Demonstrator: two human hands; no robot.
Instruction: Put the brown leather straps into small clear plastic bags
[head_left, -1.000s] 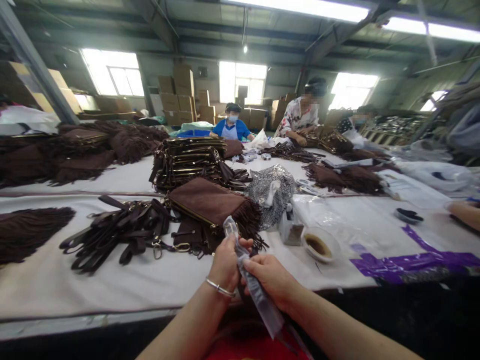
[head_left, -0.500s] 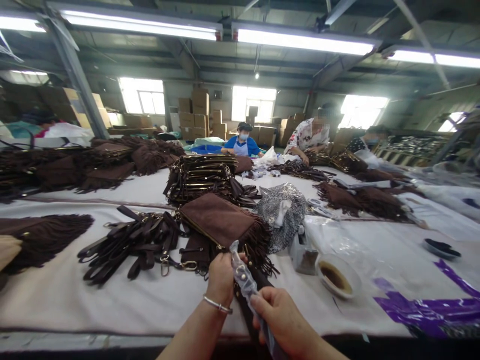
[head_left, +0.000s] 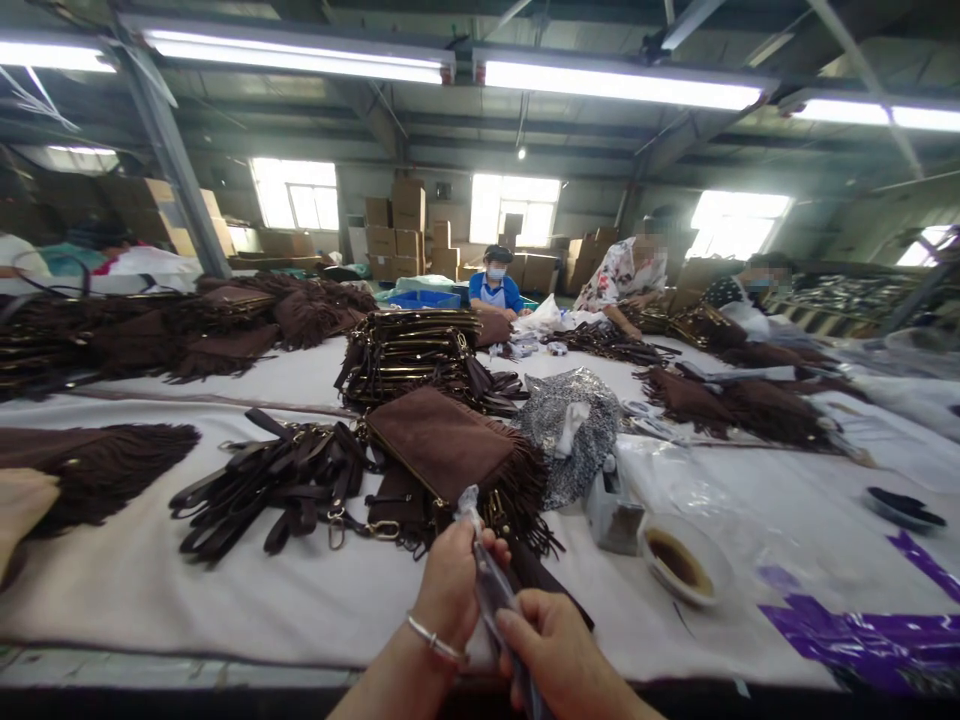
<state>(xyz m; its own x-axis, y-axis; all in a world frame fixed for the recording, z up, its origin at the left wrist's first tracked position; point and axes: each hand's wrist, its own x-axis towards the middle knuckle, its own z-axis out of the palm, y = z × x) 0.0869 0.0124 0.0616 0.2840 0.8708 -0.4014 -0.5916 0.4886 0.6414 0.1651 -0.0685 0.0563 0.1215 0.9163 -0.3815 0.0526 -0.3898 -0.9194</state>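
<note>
Both of my hands are on a dark strap wrapped in clear plastic, its crumpled plastic tip pointing away from me. My left hand, with a bangle at the wrist, is closed around its upper part. Lower down, my right hand pinches the strap between thumb and fingers. Just beyond lies a brown fringed pouch with a gold zip, on top of other dark pieces. To the left is a heap of dark straps with gold clasps. Another dark strap runs under my hands, partly hidden.
Behind the pouch rises a stack of pouches. Right of it stand a silvery plastic bag, a metal block and a bowl of brown liquid. Purple tape lies at the right. Co-workers sit across the table; another person's hand shows far left.
My left hand has shifted onto the wrapped strap and now closes around its upper part. The strap stands a little steeper, and the view has swung slightly left.
</note>
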